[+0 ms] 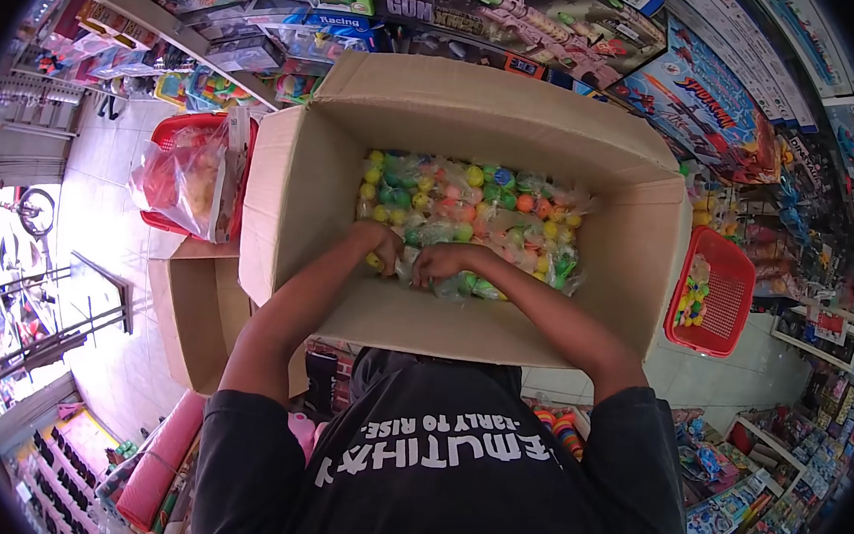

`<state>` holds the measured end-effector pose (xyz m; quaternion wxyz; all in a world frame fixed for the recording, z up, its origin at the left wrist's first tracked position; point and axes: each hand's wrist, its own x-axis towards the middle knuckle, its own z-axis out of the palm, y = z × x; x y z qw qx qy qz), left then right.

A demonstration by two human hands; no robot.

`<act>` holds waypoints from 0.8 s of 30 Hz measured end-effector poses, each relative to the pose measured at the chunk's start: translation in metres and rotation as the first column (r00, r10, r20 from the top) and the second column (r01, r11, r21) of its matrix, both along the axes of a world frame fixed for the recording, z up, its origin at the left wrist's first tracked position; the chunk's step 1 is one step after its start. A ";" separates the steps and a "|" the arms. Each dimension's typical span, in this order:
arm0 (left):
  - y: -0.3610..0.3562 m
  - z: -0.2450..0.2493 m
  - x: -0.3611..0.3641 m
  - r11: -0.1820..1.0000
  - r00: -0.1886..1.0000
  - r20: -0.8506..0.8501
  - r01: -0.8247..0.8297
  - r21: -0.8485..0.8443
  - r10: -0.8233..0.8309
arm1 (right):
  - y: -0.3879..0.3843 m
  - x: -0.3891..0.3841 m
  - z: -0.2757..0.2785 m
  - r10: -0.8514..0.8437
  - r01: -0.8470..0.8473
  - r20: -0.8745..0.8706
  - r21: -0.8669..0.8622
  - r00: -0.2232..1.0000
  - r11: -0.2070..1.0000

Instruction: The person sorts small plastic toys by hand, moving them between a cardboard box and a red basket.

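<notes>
A large open cardboard box [497,137] stands in front of me, filled at the bottom with clear plastic bags of small colourful balls [472,205] in yellow, green, orange and blue. Both of my arms reach down inside it. My left hand [379,244] is closed, its curled fingers on the clear plastic of a bag near the box's front left. Just to its right, my right hand [441,262] is also closed, gripping a crumpled clear plastic bag [409,264] between the two hands. The fingertips are partly hidden by the plastic.
To the left stand a red basket [156,208] holding plastic-wrapped items and a smaller open cardboard box [192,319]. Another red basket [736,296], with small colourful pieces, is at the right. Boxed toys [517,18] line the shelves behind; more goods are at both sides.
</notes>
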<state>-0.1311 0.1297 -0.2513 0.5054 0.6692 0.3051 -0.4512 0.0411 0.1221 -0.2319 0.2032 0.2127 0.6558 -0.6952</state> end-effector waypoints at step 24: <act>-0.022 -0.023 0.000 0.966 0.941 0.222 -0.249 -0.064 0.257 | -0.018 0.003 -0.021 0.218 -0.448 0.445 0.517 0.869 0.729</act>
